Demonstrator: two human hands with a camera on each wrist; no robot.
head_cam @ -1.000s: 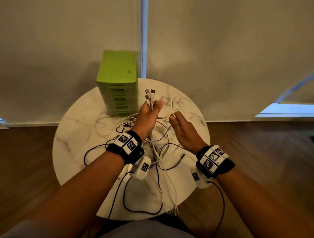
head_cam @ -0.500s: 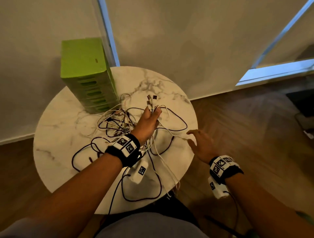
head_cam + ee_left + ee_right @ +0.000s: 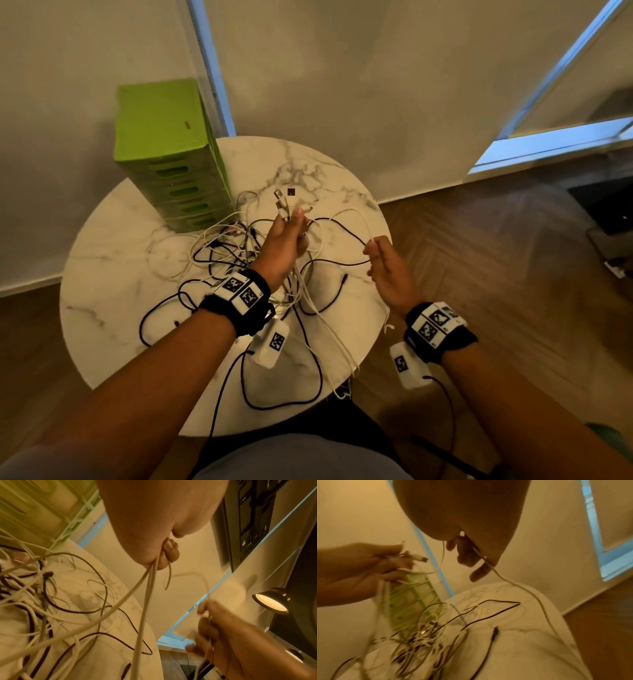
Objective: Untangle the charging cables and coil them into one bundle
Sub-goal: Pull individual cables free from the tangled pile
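Left hand [image 3: 286,236] clamps the plug ends [image 3: 284,202] upright; right hand [image 3: 385,270] pinches a white cable [image 3: 356,214] arching rightward from it, above the tabletop [image 3: 113,301] tangle [image 3: 239,253].

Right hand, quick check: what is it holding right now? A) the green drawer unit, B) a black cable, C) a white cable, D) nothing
C: the right hand pinches a white cable that arcs over to the left hand, which grips the bunch of plug ends; the wrist view shows the same white cable running through its fingers.
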